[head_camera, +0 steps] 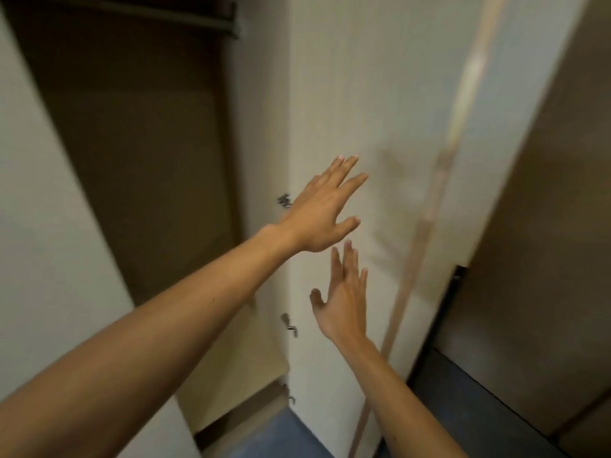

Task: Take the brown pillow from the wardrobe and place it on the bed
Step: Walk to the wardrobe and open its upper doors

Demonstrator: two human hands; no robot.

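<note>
I face a pale wardrobe door (390, 104) that stands ajar, its inner face toward me. My left hand (322, 209) reaches out with fingers spread, close to or on that door at mid height. Just below it, my right hand (344, 302) is also flat and open near the door. Neither hand holds anything. To the left, the open wardrobe compartment (142, 143) is dark brown inside and shows nothing on view. No brown pillow and no bed are in view. The picture is blurred by motion.
A hanging rail (185, 19) crosses the top of the compartment. Metal hinges (284, 200) sit on the door's left edge. A second pale door panel (36, 226) stands at the far left. Blue floor (277, 438) lies below, with a brown panel (545, 242) at the right.
</note>
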